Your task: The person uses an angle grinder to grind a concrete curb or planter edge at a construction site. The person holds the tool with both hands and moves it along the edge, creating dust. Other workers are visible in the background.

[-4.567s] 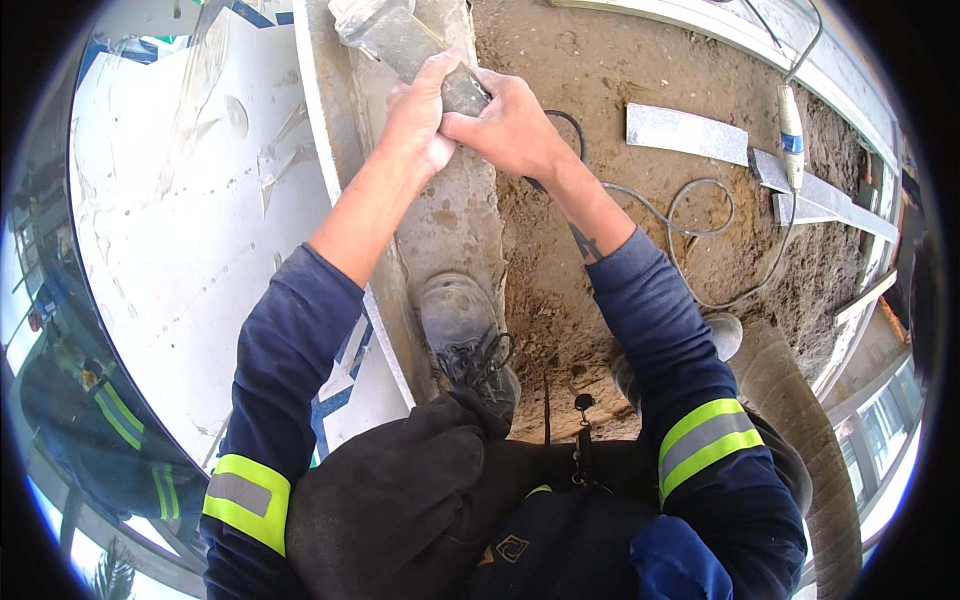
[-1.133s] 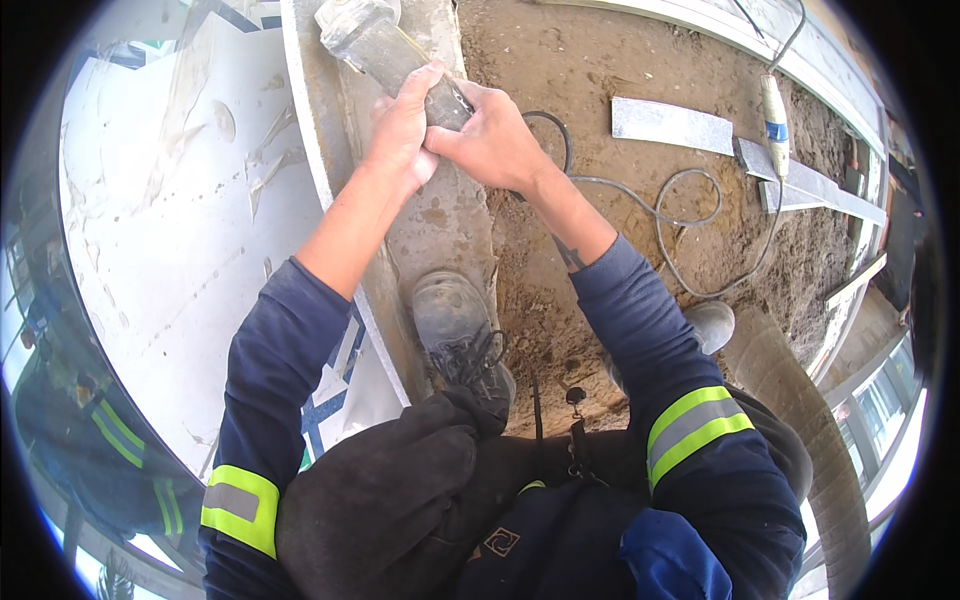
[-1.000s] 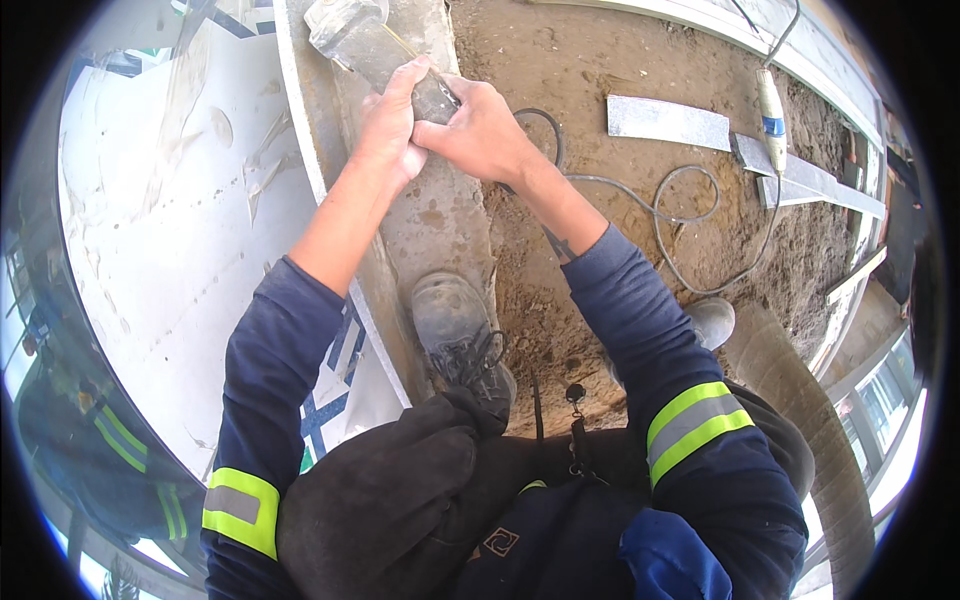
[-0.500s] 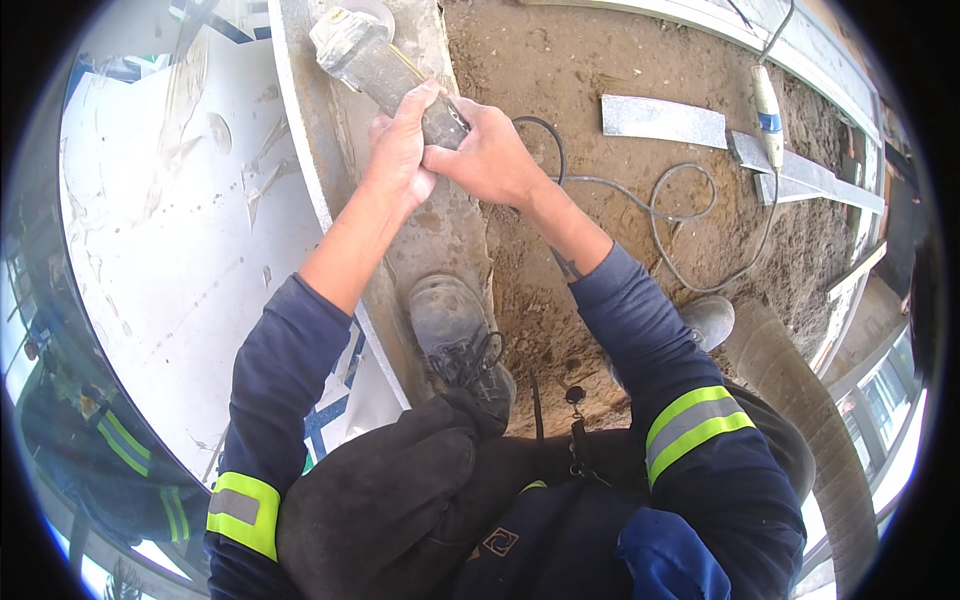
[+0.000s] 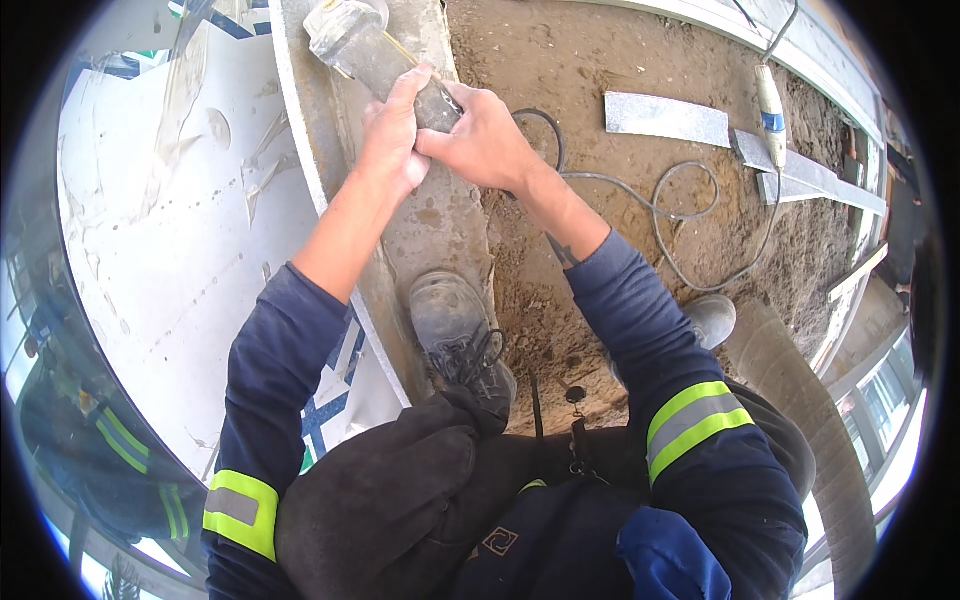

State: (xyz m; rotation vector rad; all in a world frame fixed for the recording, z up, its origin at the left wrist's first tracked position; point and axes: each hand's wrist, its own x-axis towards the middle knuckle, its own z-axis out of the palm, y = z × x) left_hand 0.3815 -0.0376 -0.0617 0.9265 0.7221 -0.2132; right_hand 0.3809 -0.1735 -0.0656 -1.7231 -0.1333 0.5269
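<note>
My left hand (image 5: 390,135) and my right hand (image 5: 480,140) are both closed around the body of a dusty grey angle grinder (image 5: 365,60), thumbs close together on it. The grinder's head and round disc point away from me, over the narrow concrete ledge (image 5: 420,230) near the upper edge of the view. The fingers under the tool are hidden. A black cord runs out from near my right hand onto the dirt.
A white board (image 5: 160,250) lies along the ledge's left side. On the dirt (image 5: 560,70) at right are metal strips (image 5: 665,115), a looped cable (image 5: 690,285) and a cylindrical power tool or connector (image 5: 770,115). My boots (image 5: 445,315) are on either side below. A curved glass surface at far left shows reflections.
Both hands and the grinder have moved slightly upward since half a second ago. Compared with the earliest frame they sit a little further left in the view. The grip looks the same.
</note>
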